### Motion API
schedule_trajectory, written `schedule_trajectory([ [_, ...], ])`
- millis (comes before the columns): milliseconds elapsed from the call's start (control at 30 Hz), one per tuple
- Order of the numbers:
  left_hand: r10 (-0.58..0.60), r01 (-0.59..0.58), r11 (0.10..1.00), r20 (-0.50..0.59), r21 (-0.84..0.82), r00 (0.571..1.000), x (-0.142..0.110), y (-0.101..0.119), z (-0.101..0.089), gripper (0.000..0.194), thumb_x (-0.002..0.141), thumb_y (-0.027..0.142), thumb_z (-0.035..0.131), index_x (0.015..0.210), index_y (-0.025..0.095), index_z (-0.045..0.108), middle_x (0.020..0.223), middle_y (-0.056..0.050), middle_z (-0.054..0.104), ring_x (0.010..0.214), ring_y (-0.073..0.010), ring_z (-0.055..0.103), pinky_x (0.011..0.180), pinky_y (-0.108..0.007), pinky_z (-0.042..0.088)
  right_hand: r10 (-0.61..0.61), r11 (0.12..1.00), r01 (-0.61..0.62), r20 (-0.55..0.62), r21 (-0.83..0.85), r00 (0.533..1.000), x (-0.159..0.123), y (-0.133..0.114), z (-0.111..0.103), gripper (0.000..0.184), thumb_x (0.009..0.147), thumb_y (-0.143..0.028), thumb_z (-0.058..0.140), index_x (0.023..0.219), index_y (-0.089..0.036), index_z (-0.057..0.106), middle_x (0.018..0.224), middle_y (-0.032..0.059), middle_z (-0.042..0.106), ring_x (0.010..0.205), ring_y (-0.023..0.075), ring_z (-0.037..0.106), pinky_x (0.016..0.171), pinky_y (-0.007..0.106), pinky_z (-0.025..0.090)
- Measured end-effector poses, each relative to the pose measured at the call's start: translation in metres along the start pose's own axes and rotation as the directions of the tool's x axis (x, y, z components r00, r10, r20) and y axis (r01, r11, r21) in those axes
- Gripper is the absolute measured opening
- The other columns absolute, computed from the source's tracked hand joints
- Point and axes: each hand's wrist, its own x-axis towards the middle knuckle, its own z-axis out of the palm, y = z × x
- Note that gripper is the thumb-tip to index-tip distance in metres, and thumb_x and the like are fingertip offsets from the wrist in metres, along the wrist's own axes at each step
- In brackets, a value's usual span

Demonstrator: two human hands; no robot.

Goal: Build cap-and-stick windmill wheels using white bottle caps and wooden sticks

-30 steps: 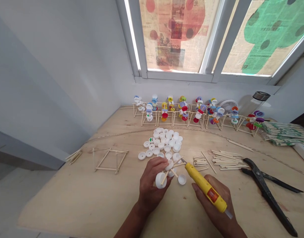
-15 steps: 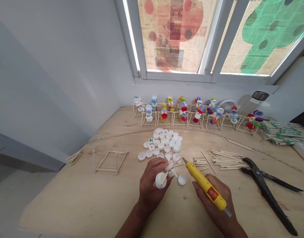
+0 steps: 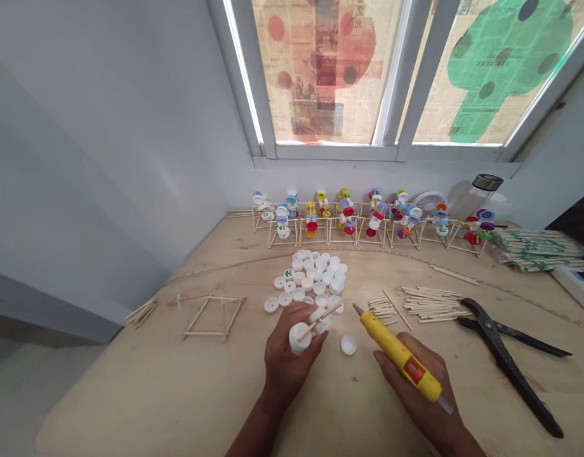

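Observation:
My left hand (image 3: pixel 285 355) is closed around a piece made of white bottle caps (image 3: pixel 300 337) joined with thin wooden sticks (image 3: pixel 326 316). One stick points up and right, toward the glue gun. My right hand (image 3: pixel 423 381) grips a yellow hot glue gun (image 3: pixel 397 349), with a clear glue stick poking out of its back end. Its metal nozzle aims up and left, apart from the caps. A single white cap (image 3: pixel 348 345) lies on the table between the hands, hollow side up. My palm hides part of the held piece.
Loose white caps (image 3: pixel 311 276) are heaped beyond my left hand. Short sticks (image 3: pixel 432 304) and black pliers (image 3: pixel 508 365) lie at right, a stick frame (image 3: pixel 213 317) at left. Colourful cap wheels on stick frames (image 3: pixel 346 222) line the wall, near a bottle (image 3: pixel 480 190) and small fan (image 3: pixel 429 202).
My left hand has turned the cap-and-stick piece and drawn slightly left. The glue gun's nozzle, formerly close to the stick ends, is now farther from them. The view has shifted a little.

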Motion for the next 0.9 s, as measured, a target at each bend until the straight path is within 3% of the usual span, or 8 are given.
schedule_trajectory([
  [167, -0.27, 0.271, 0.954, 0.025, -0.127, 0.963, -0.004, -0.01, 0.0, 0.027, 0.07, 0.031, 0.071, 0.094, 0.019, 0.064, 0.093, -0.008, 0.069, 0.089, -0.0223, 0.065, 0.079, -0.036, 0.054, 0.015, 0.993, -0.024, -0.076, -0.111, 0.997, -0.004, 0.02, -0.038, 0.019, 0.086, -0.036, 0.056, 0.073, -0.023, 0.05, 0.06, -0.0019, 0.052, 0.051, 0.0132, 0.051, 0.048, 0.024, 0.042],
  [233, -0.422, 0.419, 0.874, 0.044, -0.245, 0.906, -0.006, -0.015, 0.001, 0.033, 0.066, 0.035, 0.074, 0.092, 0.017, 0.065, 0.089, -0.007, 0.07, 0.083, -0.022, 0.066, 0.073, -0.033, 0.055, -0.047, 0.974, 0.016, -0.132, -0.226, 0.99, -0.008, 0.039, -0.059, 0.014, 0.086, -0.035, 0.056, 0.08, -0.022, 0.054, 0.068, 0.0013, 0.059, 0.059, 0.0154, 0.056, 0.053, 0.026, 0.044],
  [300, -0.567, 0.549, 0.736, 0.082, -0.397, 0.819, -0.007, -0.02, 0.003, 0.041, 0.06, 0.038, 0.078, 0.092, 0.016, 0.064, 0.082, -0.006, 0.07, 0.073, -0.0201, 0.066, 0.064, -0.029, 0.055, -0.162, 0.935, 0.096, -0.17, -0.34, 0.972, -0.014, 0.062, -0.081, 0.012, 0.085, -0.033, 0.057, 0.084, -0.021, 0.055, 0.073, 0.0036, 0.061, 0.064, 0.0173, 0.059, 0.057, 0.028, 0.045],
  [367, -0.639, 0.621, 0.584, 0.176, -0.523, 0.749, -0.006, -0.021, 0.004, 0.043, 0.058, 0.038, 0.079, 0.091, 0.015, 0.064, 0.079, -0.005, 0.07, 0.07, -0.0185, 0.066, 0.062, -0.027, 0.054, -0.246, 0.886, 0.152, -0.168, -0.437, 0.955, -0.02, 0.086, -0.102, 0.014, 0.083, -0.032, 0.06, 0.089, -0.02, 0.056, 0.077, 0.0062, 0.064, 0.071, 0.0199, 0.061, 0.063, 0.03, 0.047],
  [467, -0.648, 0.646, 0.417, 0.289, -0.64, 0.705, -0.002, -0.019, 0.005, 0.04, 0.056, 0.034, 0.081, 0.087, 0.017, 0.065, 0.084, -0.005, 0.07, 0.078, -0.019, 0.067, 0.069, -0.027, 0.055, -0.266, 0.826, 0.16, -0.123, -0.541, 0.956, -0.03, 0.119, -0.131, 0.021, 0.082, -0.033, 0.061, 0.096, -0.017, 0.058, 0.084, 0.0098, 0.065, 0.077, 0.023, 0.062, 0.067, 0.033, 0.047],
  [567, -0.661, 0.645, 0.309, 0.331, -0.699, 0.674, 0.002, -0.015, 0.005, 0.035, 0.053, 0.031, 0.083, 0.08, 0.018, 0.066, 0.087, -0.004, 0.071, 0.081, -0.0183, 0.067, 0.073, -0.025, 0.055, -0.245, 0.763, 0.132, -0.093, -0.633, 0.965, -0.036, 0.144, -0.148, 0.021, 0.084, -0.036, 0.057, 0.092, -0.016, 0.057, 0.085, 0.0117, 0.065, 0.077, 0.024, 0.061, 0.068, 0.034, 0.047],
  [767, -0.674, 0.622, 0.19, 0.36, -0.76, 0.645, 0.003, -0.016, 0.003, 0.025, 0.053, 0.027, 0.084, 0.069, 0.02, 0.066, 0.082, -0.001, 0.072, 0.076, -0.016, 0.067, 0.068, -0.024, 0.056, -0.209, 0.589, 0.124, -0.002, -0.798, 0.978, -0.038, 0.179, -0.157, 0.024, 0.087, -0.038, 0.049, 0.085, -0.016, 0.058, 0.083, 0.0131, 0.065, 0.073, 0.0244, 0.058, 0.065, 0.035, 0.043],
  [900, -0.676, 0.601, 0.149, 0.363, -0.785, 0.641, 0.003, -0.012, 0.003, 0.022, 0.056, 0.025, 0.082, 0.069, 0.019, 0.066, 0.08, 0.0, 0.072, 0.074, -0.0156, 0.066, 0.065, -0.024, 0.056, -0.135, 0.559, 0.119, 0.052, -0.821, 0.99, -0.036, 0.19, -0.16, 0.025, 0.087, -0.036, 0.043, 0.081, -0.017, 0.058, 0.083, 0.0143, 0.065, 0.074, 0.0253, 0.058, 0.064, 0.036, 0.041],
])
